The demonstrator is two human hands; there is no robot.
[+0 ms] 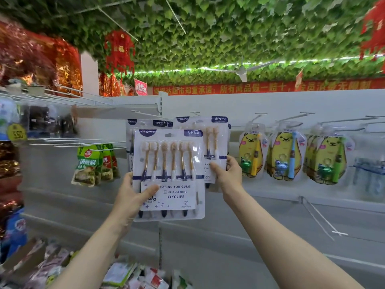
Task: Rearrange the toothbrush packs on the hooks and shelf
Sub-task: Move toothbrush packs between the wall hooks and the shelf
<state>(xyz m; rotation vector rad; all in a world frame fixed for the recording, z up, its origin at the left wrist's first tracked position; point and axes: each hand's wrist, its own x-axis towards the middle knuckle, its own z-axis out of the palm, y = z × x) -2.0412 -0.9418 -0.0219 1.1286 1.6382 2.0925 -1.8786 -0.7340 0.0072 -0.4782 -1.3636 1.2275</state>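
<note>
My left hand (133,197) grips a six-piece toothbrush pack (168,163) by its lower left edge, thumb across the white label, holding it up in front of the rack. Behind it to the right, a second identical pack (216,138) hangs on a hook, and my right hand (226,176) holds its lower right corner between thumb and fingers. A third pack of the same kind (143,124) hangs behind at the left, mostly hidden. Three yellow bear children's toothbrush packs (285,151) hang on hooks to the right.
Green sauce packets (91,163) hang at the left. Bare white hooks (320,215) jut from the white back panel (250,236) at lower right. Mixed packets (125,274) lie in a bin below. Clear packs (368,176) hang at far right.
</note>
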